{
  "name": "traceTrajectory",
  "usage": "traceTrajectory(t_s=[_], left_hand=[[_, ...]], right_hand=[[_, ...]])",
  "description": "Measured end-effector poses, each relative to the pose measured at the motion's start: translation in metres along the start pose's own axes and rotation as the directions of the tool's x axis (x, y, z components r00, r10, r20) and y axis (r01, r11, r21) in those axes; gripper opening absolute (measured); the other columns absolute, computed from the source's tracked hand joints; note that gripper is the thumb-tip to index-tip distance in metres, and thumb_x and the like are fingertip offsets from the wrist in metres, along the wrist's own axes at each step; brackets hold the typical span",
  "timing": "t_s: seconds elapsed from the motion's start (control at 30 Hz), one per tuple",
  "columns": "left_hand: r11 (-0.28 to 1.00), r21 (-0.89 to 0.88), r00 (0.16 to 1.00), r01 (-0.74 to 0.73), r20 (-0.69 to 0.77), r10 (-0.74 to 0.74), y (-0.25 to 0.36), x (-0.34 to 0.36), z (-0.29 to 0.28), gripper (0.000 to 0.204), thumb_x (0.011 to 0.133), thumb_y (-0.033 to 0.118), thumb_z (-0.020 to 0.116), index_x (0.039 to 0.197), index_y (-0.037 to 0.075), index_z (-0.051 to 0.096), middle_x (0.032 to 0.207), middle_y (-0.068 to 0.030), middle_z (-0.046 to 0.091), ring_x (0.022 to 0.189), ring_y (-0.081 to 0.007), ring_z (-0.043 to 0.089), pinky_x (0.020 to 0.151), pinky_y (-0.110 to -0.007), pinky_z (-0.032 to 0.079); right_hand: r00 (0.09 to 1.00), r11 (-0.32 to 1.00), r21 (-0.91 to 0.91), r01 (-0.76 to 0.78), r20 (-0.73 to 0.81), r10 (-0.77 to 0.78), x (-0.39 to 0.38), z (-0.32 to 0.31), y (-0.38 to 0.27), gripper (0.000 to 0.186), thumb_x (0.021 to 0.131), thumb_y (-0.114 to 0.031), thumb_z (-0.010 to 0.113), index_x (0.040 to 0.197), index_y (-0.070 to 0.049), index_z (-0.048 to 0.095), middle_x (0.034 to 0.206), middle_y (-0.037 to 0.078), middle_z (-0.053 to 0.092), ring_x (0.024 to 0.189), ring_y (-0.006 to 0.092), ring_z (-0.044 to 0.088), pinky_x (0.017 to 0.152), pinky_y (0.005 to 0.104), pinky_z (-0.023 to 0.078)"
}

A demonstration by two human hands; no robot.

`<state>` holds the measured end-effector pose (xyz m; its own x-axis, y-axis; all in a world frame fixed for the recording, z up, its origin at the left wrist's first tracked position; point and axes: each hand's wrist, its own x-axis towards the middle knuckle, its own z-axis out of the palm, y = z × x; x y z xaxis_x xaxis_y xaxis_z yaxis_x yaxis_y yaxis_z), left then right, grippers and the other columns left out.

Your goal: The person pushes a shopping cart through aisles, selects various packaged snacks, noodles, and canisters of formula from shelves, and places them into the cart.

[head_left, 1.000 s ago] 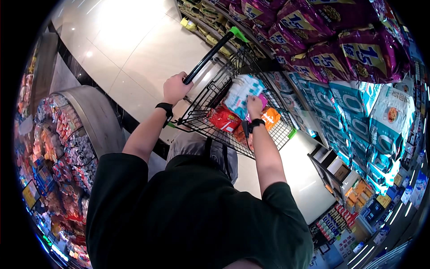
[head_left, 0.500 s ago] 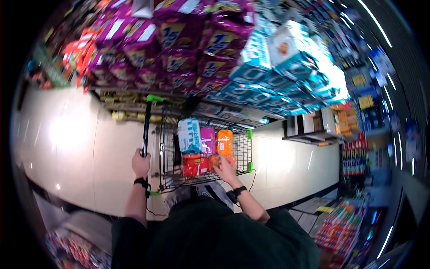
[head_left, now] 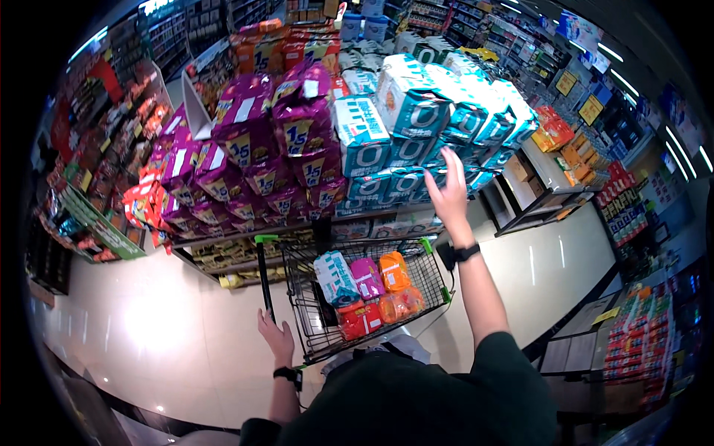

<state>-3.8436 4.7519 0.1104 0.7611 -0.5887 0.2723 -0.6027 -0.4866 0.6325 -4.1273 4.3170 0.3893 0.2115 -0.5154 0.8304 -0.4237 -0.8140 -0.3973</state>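
Note:
My right hand is raised over the far side of the cart, its fingers apart and nothing in them. Behind it rise stacked teal-and-white noodle packs; whether the fingertips touch one I cannot tell. By the near end of the black cart handle, my left hand is open, fingers spread and empty. Inside the wire shopping cart lie a white-and-teal pack, a purple pack, an orange pack, a red pack and an orange see-through pack.
Purple packs are piled left of the teal ones, on a low display with goods on its lower shelf. A shelf unit stands to the right. Red goods are stacked at the lower right. Pale tiled floor surrounds the cart.
My right hand has left the packs in the cart and reached up and forward toward the teal stack. My left hand has opened off the handle. The view has tilted up.

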Motion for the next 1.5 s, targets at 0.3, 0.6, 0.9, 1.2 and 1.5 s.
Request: traceTrajectory(t_s=[0.3,0.6,0.9,1.2,1.5], left_hand=[[0.993,-0.069,0.991,0.096,-0.086,-0.102,0.042,-0.059,0.040,0.051,0.088,0.003,0.066,0.136,-0.001,0.048,0.143,-0.0212,0.048,0.137,-0.0406,0.040,0.115,-0.050,0.029],[0.981,-0.181,0.993,0.071,-0.082,-0.087,0.105,-0.068,0.055,0.039,0.088,0.009,0.066,0.126,0.001,0.059,0.127,-0.0180,0.059,0.123,-0.0376,0.053,0.107,-0.044,0.042],[0.992,-0.099,0.907,-0.084,0.405,0.117,0.263,-0.051,0.031,0.047,0.092,0.024,0.070,0.132,0.002,0.059,0.130,-0.0190,0.062,0.121,-0.0399,0.058,0.103,-0.045,0.048],[0.228,-0.783,0.812,0.579,0.579,-0.075,0.275,-0.041,0.053,0.085,0.104,0.056,0.050,0.164,0.013,0.007,0.157,-0.0214,0.042,0.136,-0.0313,0.053,0.109,-0.048,0.047],[0.079,-0.669,0.567,0.739,0.553,-0.610,0.204,-0.047,0.053,0.070,0.098,0.065,0.051,0.147,0.014,0.050,0.136,-0.0111,0.063,0.120,-0.0273,0.062,0.099,-0.047,0.052]], right_hand=[[0.979,0.986,-0.072,0.152,-0.127,-0.160,0.150,0.086,0.094,0.032,0.088,-0.024,0.074,0.115,-0.007,0.072,0.118,0.010,0.069,0.116,0.0322,0.061,0.100,0.0436,0.045],[0.975,0.980,-0.052,0.191,-0.104,-0.196,0.165,0.098,0.113,0.013,0.089,-0.024,0.067,0.090,-0.016,0.077,0.092,0.005,0.072,0.091,0.0290,0.066,0.087,0.0450,0.046],[0.813,0.907,0.146,0.395,-0.516,-0.270,0.155,0.097,0.115,0.008,0.088,-0.018,0.074,0.087,-0.012,0.079,0.088,0.006,0.074,0.081,0.0271,0.067,0.078,0.0411,0.047],[0.877,0.735,0.561,0.381,-0.470,-0.096,0.022,0.013,-0.009,0.017,0.078,-0.002,0.074,0.093,-0.008,0.079,0.084,0.006,0.071,0.081,0.0223,0.065,0.083,0.0339,0.045],[0.802,0.572,0.813,-0.109,0.412,-0.433,-0.186,0.051,-0.049,0.011,0.083,-0.011,0.075,0.094,-0.011,0.075,0.094,0.002,0.072,0.099,0.0210,0.065,0.092,0.0374,0.037]])
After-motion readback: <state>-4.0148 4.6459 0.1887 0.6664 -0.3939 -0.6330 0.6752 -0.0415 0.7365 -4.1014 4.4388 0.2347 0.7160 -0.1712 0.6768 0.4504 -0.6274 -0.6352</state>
